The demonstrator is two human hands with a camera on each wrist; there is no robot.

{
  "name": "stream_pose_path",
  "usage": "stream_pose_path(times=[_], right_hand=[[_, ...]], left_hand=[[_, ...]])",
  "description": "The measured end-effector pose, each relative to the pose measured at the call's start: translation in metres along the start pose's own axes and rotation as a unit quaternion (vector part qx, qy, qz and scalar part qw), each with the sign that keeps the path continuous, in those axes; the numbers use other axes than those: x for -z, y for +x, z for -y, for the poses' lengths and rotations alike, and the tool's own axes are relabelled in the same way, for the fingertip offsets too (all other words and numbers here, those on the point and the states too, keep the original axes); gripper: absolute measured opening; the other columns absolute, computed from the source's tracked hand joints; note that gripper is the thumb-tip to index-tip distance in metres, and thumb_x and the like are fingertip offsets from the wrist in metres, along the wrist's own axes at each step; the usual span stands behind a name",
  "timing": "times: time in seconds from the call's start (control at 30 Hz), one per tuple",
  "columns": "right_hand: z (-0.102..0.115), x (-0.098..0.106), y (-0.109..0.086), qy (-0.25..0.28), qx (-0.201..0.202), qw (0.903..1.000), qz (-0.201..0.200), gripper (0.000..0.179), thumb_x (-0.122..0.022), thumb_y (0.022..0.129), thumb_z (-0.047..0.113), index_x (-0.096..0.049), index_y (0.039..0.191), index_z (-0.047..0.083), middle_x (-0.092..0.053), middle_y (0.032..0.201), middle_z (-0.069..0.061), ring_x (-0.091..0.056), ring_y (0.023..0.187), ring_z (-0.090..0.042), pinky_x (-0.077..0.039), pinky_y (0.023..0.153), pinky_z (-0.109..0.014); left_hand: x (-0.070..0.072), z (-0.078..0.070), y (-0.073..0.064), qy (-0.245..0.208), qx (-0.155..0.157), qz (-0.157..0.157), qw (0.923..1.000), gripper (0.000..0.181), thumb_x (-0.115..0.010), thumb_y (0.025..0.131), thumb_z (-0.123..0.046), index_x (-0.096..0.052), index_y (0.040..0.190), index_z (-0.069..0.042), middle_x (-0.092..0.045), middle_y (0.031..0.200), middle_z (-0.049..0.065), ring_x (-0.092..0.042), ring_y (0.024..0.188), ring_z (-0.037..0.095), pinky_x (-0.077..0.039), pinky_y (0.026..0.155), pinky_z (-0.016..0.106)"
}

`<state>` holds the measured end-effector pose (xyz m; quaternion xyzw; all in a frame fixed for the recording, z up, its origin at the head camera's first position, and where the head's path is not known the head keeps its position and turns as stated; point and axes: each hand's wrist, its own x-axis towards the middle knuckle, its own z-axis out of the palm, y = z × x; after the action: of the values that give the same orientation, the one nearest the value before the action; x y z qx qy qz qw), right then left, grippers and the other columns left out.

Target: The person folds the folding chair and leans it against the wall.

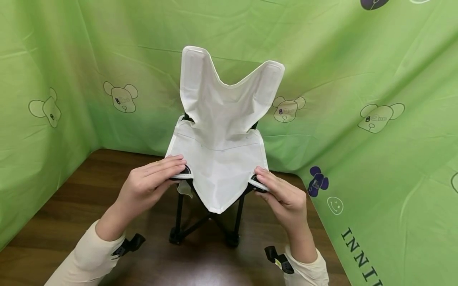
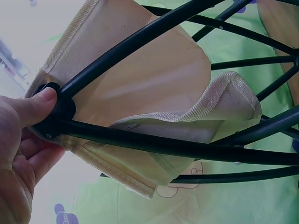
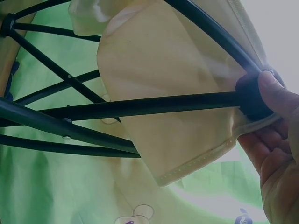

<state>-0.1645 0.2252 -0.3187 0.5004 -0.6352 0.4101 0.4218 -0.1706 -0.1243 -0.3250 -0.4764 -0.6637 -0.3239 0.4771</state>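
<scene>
The left hand point(image 1: 143, 184) and right hand point(image 1: 284, 194) each grip a near corner of the white chair point(image 1: 220, 167), which stands between and beyond them on a wooden surface point(image 1: 150, 230); farther out hangs green cloth point(image 1: 146, 51).

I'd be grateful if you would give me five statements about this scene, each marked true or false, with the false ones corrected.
1. The left hand pinches a front corner of the white folding chair. True.
2. The right hand holds the top of the backrest. False: it pinches the other front corner of the seat.
3. The folding chair's legs are black. True.
4. The folding chair lies on its side. False: it is upright over the wooden floor.
5. The green cloth behind the folding chair is plain. False: it bears outlined bear heads.
</scene>
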Motion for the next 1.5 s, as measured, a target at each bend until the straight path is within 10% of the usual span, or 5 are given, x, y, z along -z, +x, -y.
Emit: stream_pose_path(times=[1.5], right_hand=[[-0.008, -0.007, 0.023, -0.036, 0.042, 0.9975, 0.044, 0.033, -0.076, 0.092, 0.015, -0.074, 0.105, -0.015, -0.073, 0.109, -0.028, -0.072, 0.110, -0.035, -0.055, 0.100, -0.037]], left_hand=[[-0.007, 0.004, 0.023, 0.046, -0.064, 0.008, 0.9969, 0.021, -0.061, 0.102, -0.005, -0.075, 0.114, 0.005, -0.076, 0.112, 0.017, -0.075, 0.102, 0.034, -0.057, 0.098, 0.039]])
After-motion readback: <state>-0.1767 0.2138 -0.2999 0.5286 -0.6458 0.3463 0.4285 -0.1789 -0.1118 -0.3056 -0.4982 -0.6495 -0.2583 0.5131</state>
